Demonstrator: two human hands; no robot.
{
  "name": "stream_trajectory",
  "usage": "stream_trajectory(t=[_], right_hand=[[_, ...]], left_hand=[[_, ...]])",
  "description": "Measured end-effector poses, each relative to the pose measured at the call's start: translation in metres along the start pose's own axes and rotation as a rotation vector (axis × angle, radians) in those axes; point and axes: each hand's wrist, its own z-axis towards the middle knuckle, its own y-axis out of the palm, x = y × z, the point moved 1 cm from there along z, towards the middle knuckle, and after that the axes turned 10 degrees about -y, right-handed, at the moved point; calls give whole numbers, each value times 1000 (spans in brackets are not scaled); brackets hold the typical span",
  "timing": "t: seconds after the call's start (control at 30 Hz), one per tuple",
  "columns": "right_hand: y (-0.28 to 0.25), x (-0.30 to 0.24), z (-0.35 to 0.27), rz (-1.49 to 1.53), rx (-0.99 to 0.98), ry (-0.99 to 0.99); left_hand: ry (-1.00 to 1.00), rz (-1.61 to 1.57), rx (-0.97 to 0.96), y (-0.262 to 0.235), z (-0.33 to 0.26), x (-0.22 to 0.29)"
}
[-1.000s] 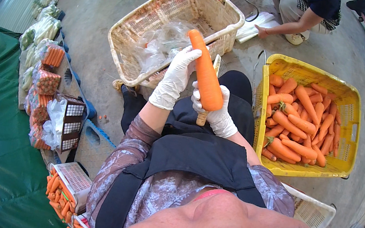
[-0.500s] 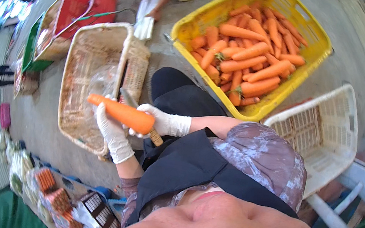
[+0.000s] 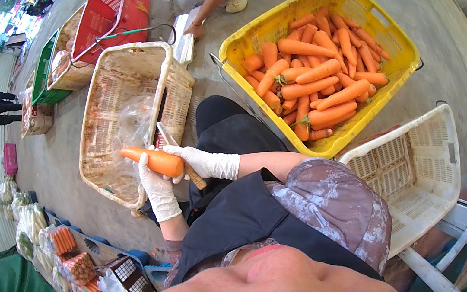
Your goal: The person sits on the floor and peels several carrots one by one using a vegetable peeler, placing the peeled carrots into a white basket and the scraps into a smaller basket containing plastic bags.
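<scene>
My left hand point(image 3: 157, 190), in a white glove, grips a large orange carrot point(image 3: 153, 161) near its middle, with the thin end pointing left. My right hand point(image 3: 206, 162), gloved too, is closed around a knife point(image 3: 196, 179). The knife's wooden handle sticks out below that hand, and its blade shows above, beside the crate edge. Both hands are close together at the carrot's thick end, where some right fingers are hidden. A stained white crate point(image 3: 167, 71) stands just beyond the hands, with clear plastic film point(image 3: 135, 115) inside.
A yellow crate point(image 3: 406, 68) full of carrots point(image 3: 312, 70) stands at upper right. Another white crate point(image 3: 434, 169) is at the right. Red point(image 3: 107, 16) and green crates point(image 3: 44, 70) stand far left. A co-worker's hand point(image 3: 194, 30) reaches to white material point(image 3: 181, 43). Bagged vegetables point(image 3: 62, 241) lie lower left.
The carrot has tilted closer to level, its thin end lower in the picture. The knife blade is angled differently beside it. The whole view has shifted slightly, and both hands keep their holds.
</scene>
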Motion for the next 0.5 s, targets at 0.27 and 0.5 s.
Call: stream_trajectory(t=[0.27,0.5], right_hand=[[25,-29,11,-350,10,24],[95,-67,49,-1693,-191,-737]], left_hand=[[27,-534,-245,-66,-9,10],[218,-470,-78,-59,-39,34]])
